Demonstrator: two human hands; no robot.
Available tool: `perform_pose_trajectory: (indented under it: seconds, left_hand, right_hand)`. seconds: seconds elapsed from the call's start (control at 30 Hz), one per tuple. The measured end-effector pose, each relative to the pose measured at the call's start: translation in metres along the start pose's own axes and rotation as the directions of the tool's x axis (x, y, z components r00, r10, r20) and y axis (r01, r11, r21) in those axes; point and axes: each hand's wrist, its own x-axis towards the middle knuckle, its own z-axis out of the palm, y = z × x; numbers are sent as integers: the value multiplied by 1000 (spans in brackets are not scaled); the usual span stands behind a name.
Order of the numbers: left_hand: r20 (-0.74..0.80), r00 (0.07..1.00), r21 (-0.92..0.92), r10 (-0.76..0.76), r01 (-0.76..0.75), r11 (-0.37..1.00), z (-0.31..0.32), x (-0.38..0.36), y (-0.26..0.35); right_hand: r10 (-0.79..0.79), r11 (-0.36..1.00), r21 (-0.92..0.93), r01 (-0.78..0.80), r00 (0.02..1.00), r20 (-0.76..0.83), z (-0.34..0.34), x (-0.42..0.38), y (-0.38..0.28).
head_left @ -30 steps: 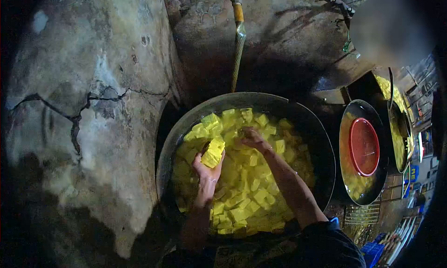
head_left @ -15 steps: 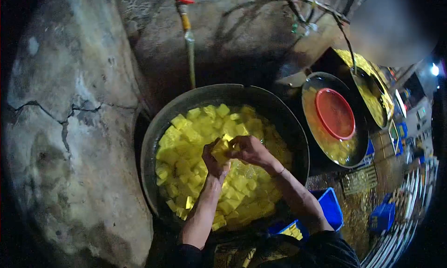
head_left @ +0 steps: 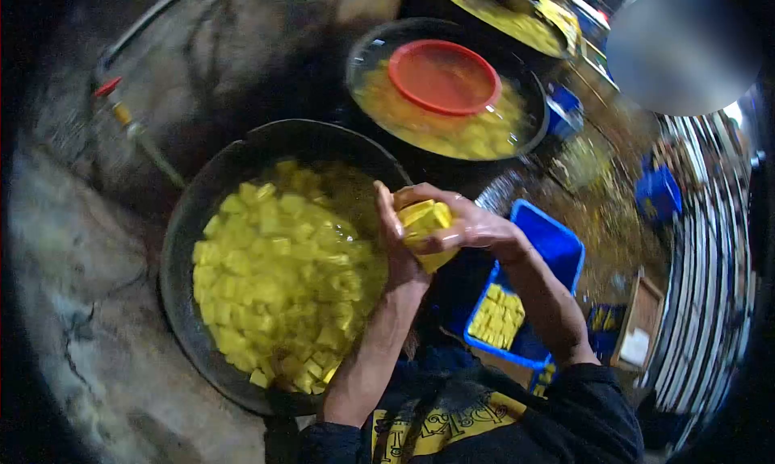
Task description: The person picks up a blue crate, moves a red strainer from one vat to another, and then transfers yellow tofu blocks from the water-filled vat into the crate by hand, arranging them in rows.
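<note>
Yellow tofu blocks [head_left: 426,219] are held between my two hands at the right rim of a big dark wok [head_left: 187,222]. My left hand [head_left: 400,242] is curled under and along the near side of the blocks. From the right, my right hand [head_left: 468,223] wraps its fingers and thumb around them. Many more yellow tofu cubes [head_left: 274,258] lie in cloudy yellow liquid in the wok. To the right of my hands stands a blue crate [head_left: 549,234], with rows of yellow tofu pieces [head_left: 496,317] at its near end.
A second wok [head_left: 529,137] with yellow pieces holds a red basin [head_left: 444,77]. Beyond it is another yellow-filled vessel [head_left: 517,24]. A tap pipe [head_left: 153,153] rises at the wall. Slatted racks [head_left: 694,303], a blue bin [head_left: 659,194] and a wooden tray [head_left: 638,323] lie at right.
My hands have moved from over the middle of the wok to its right rim, toward the blue crate, still holding tofu. The camera view has turned to the right.
</note>
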Motion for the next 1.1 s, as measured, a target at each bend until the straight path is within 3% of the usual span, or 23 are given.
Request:
perform_pose_trajectory:
  seconds: [0.03,0.1,0.13,0.17,0.2,0.23,0.27,0.3,0.33,0.4,0.43,0.5,0.57,0.6,0.63,0.7,0.83,0.9,0.93,0.97,1.0,1.03,1.1]
  left_hand:
    - [-52,997,80,-65,69,994,23,-6,-15]
    - [165,940,100,-298,285,953,22,0,-67]
    - [267,875,146,-403,377,915,27,1,-88]
    - [226,943,498,-245,105,861,30,-4,-105]
    - [303,949,664,-92,-141,735,36,-6,-107]
    - [370,927,781,65,-348,518,42,-7,-109]
    - [508,856,853,97,-515,81,44,-5,-85]
    - [467,868,883,167,-469,-27,31,-3,-83]
    - [493,842,865,218,-449,-224,25,-4,-75]
    - [436,872,862,223,-334,-381,-2,-3,-68]
    - [410,893,857,185,-308,-414,-17,-4,-66]
    - [363,925,862,110,-289,-417,-34,-13,-69]
    - [245,967,875,76,-187,-446,-42,-17,-75]
    - [228,970,864,89,-159,-478,-40,-14,-78]
    - [217,972,859,89,-147,-490,-39,-13,-79]
    - [142,983,869,113,-69,-489,-38,-8,-81]
    - [127,979,863,160,-29,-505,-44,-8,-80]
    - [153,983,886,105,-89,-455,-46,-4,-77]
    - [147,983,899,107,-87,-429,-45,-4,-75]
    - [141,983,913,116,-84,-400,-45,-3,-75]
    - [153,981,933,120,-103,-345,-44,-5,-75]
    - [172,977,948,124,-130,-289,-46,-7,-74]
    - [146,981,988,125,-139,-66,-54,-15,-70]
  right_hand:
    - [56,988,144,-49,997,-47,-14,-29,3]
    - [202,920,374,-117,960,-196,-40,-97,1]
    - [318,900,408,-155,873,-371,-40,-127,-14]
    - [196,899,438,12,883,-426,-53,-155,23]
    - [190,865,495,87,856,-481,-60,-181,52]
    - [187,822,544,167,823,-536,-65,-206,83]
    - [308,782,608,133,766,-564,-65,-226,116]
    - [424,733,671,109,699,-576,-62,-245,154]
    - [572,564,798,213,596,-563,-50,-265,207]
    - [807,348,938,14,504,-307,-54,-276,314]
    - [827,379,925,-22,456,-328,-54,-269,319]
    - [808,527,817,-233,434,-397,-57,-272,407]
    - [835,550,661,-511,306,-457,-71,-250,416]
    - [761,415,466,-782,17,-649,-67,-236,433]
    - [687,148,342,-928,-152,-711,-57,-219,456]
    - [713,28,154,-988,-88,-696,-21,-206,477]
    - [762,71,207,-976,-80,-642,37,-219,514]
    - [856,235,55,-970,180,-486,40,-257,609]
    - [862,302,52,-952,250,-442,40,-274,639]
    - [809,323,-14,-946,284,-515,53,-277,662]
    - [750,408,-53,-911,368,-550,74,-297,733]
    - [742,183,-243,-953,295,-602,69,-283,699]
    - [758,226,-152,-962,272,-593,31,-279,637]
